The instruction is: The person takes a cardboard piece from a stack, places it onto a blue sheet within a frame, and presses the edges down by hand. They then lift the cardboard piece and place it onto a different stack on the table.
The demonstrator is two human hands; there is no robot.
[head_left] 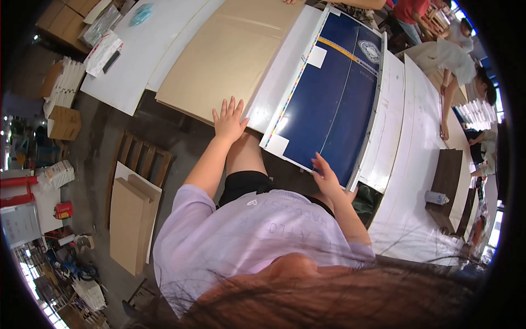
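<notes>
My left hand [230, 122] lies at the near right corner of a large brown cardboard sheet [219, 55], its fingers spread and nothing in them. To its right, a dark blue printed sheet [318, 109] with a gold band, white patches and a coloured strip along its left edge lies on the white table. My right hand [326, 174] is over the near edge of that printed sheet, fingers apart. Whether its fingertips touch the sheet I cannot tell.
Another person's hand [289, 1] shows at the cardboard's far end. On the left white table [126, 71] lies a dark phone [112, 62]. Folded cardboard rests on a wooden pallet [139, 159]. At right, a spray can [436, 197] stands by brown boards; people work beyond.
</notes>
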